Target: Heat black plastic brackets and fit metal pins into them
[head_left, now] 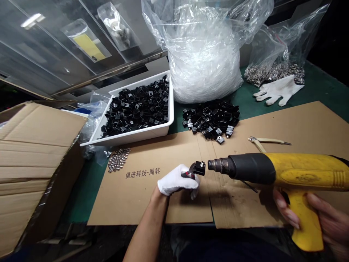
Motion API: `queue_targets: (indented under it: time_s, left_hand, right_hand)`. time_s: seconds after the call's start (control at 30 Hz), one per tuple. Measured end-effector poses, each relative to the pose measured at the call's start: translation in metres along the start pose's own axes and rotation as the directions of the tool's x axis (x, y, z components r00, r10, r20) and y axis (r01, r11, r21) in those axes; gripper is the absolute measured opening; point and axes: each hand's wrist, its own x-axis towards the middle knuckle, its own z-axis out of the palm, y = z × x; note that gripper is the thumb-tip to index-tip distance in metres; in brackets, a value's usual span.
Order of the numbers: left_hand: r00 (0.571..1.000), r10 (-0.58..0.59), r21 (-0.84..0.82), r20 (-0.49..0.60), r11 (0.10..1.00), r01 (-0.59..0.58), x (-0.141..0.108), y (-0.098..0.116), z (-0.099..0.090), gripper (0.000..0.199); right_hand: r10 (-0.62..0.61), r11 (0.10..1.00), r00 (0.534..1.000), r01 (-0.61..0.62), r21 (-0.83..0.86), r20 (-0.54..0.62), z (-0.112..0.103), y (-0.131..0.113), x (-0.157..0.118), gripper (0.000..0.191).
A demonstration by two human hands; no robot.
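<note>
Gripping a small pair of pliers, the gloved left hand curls its white fingers close together around the handles, with the jaws clamped on a black clip. The clip's small size leaves its long axis hard to tell, but the pliers hold it out to the right, above a cardboard sheet. Just beside it, not touching, sits the nozzle of a yellow heat gun, whose long axis runs almost level across the view and points left at the clip. The bare right hand wraps its fingers around the yellow grip. Farther along the cardboard lie cream-handled cutters, and a heap of steel rings sits at its left edge. Beyond are a heap of black clips and a white tray full of more. A cardboard carton stands at the left. Farthest off on the green table are a big bag of clear plastic pieces, a bag of metal parts and a white glove.
</note>
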Motion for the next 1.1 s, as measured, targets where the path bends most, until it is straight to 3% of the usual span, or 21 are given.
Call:
queue_targets:
  time_s: [0.43, 1.1]
  left_hand:
    - [1.0, -0.017, -0.019, 0.004, 1.0, 0.017, 0.001, 0.001, 0.0, 0.031]
    - [0.999, -0.022, 0.01, 0.024, 1.0, 0.021, 0.001, 0.003, 0.0, 0.033]
  right_hand:
    - [-0.015, 1.0, 0.996, 0.016, 0.012, -0.091, 0.009, 0.001, -0.002, 0.034]
    - [-0.007, 0.999, 1.0, 0.006, -0.047, -0.028, 0.005, -0.003, 0.001, 0.036]
